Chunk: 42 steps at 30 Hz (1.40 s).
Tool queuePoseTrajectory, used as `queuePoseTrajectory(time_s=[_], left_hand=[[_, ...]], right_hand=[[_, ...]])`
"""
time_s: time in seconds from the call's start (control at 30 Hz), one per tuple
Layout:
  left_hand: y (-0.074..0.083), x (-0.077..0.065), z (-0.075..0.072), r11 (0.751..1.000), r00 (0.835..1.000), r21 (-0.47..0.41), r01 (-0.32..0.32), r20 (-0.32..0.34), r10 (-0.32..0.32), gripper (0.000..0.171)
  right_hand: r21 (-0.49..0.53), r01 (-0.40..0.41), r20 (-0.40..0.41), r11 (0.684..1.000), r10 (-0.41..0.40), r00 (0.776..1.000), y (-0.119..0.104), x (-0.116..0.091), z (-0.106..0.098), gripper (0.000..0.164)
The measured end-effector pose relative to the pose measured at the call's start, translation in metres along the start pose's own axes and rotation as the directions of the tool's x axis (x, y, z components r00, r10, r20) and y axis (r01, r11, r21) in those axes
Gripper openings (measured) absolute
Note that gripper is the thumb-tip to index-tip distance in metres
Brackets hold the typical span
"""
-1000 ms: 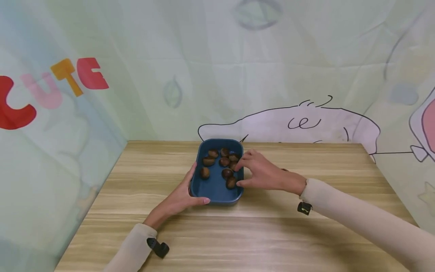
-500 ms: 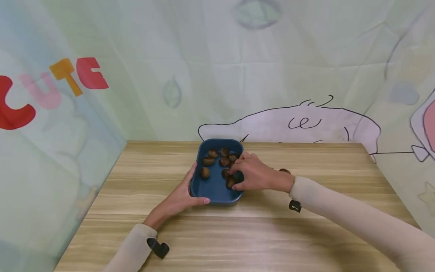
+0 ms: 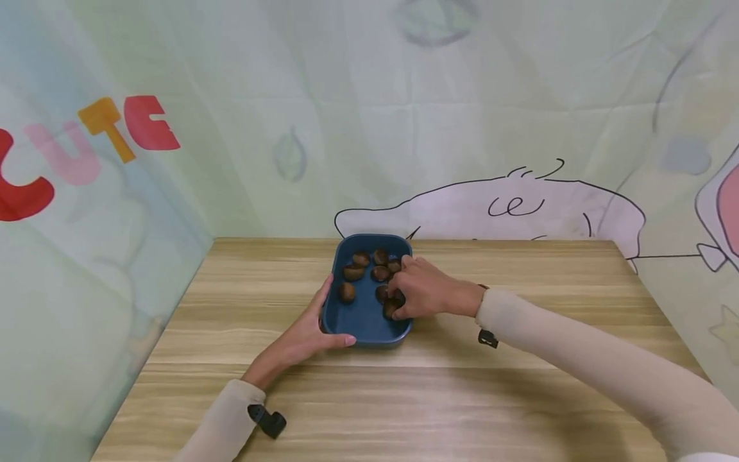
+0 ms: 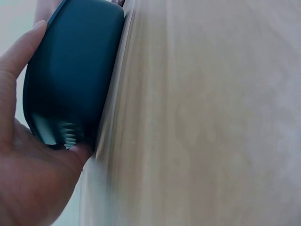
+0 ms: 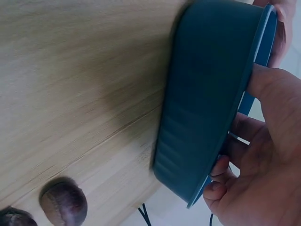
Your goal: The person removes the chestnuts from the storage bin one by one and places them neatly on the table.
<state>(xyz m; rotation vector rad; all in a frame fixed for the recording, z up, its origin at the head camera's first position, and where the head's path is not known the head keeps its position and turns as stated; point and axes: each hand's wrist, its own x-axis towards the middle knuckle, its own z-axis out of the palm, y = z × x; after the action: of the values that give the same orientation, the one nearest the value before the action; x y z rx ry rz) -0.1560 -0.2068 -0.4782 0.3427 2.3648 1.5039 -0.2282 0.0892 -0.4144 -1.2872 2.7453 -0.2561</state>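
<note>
A deep blue box (image 3: 364, 317) with rounded corners stands on the table, holding several brown chestnuts (image 3: 353, 273). My left hand (image 3: 303, 337) grips its near left corner, thumb over the front rim and fingers along the left wall; the left wrist view shows this hand (image 4: 33, 165) against the box wall. Over the right rim reaches my right hand (image 3: 427, 289), fingers bent down among the chestnuts at that side. One chestnut (image 3: 390, 309) is right at its thumb tip. In the right wrist view the fingertips dip behind the box wall (image 5: 207, 94), so I cannot tell whether they pinch a chestnut.
Loose chestnuts (image 5: 63, 202) lie on the wooden table (image 3: 433, 410) to the right of the box, mostly behind my right wrist in the head view. A printed curtain (image 3: 260, 128) rises along the table's back and sides.
My right hand has moved left from the right rim to over the box's inside, its fingers lowering among the chestnuts. The left hand and the box have stayed in place.
</note>
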Motion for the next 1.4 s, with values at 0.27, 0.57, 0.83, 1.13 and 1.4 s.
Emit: queuePoseTrajectory(time_s=[0.27, 0.57, 0.83, 1.13, 1.4], left_hand=[[0.000, 0.000, -0.001, 1.000, 1.000, 0.007, 0.005, -0.002, -0.005, 0.132], [-0.001, 0.000, -0.001, 1.000, 1.000, 0.004, -0.003, -0.007, 0.003, 0.132], [-0.001, 0.000, -0.001, 1.000, 1.000, 0.004, -0.012, -0.005, 0.012, 0.133], [-0.001, -0.001, -0.001, 1.000, 1.000, 0.000, -0.013, -0.008, 0.013, 0.135], [0.000, 0.001, -0.002, 1.000, 1.000, 0.004, -0.015, -0.006, 0.015, 0.136]], right_hand=[[-0.003, 0.000, 0.012, 1.000, 0.000, 1.000, -0.004, 0.008, 0.003, 0.013], [0.044, -0.066, -0.011, 0.997, 0.066, 0.998, -0.008, 0.005, 0.009, 0.023], [0.156, -0.091, -0.060, 0.983, 0.102, 0.993, -0.008, -0.003, 0.007, 0.030], [0.252, -0.100, -0.143, 0.963, 0.139, 0.980, -0.005, -0.020, -0.006, 0.029], [0.323, -0.090, -0.205, 0.942, 0.162, 0.965, 0.002, -0.036, -0.013, 0.026]])
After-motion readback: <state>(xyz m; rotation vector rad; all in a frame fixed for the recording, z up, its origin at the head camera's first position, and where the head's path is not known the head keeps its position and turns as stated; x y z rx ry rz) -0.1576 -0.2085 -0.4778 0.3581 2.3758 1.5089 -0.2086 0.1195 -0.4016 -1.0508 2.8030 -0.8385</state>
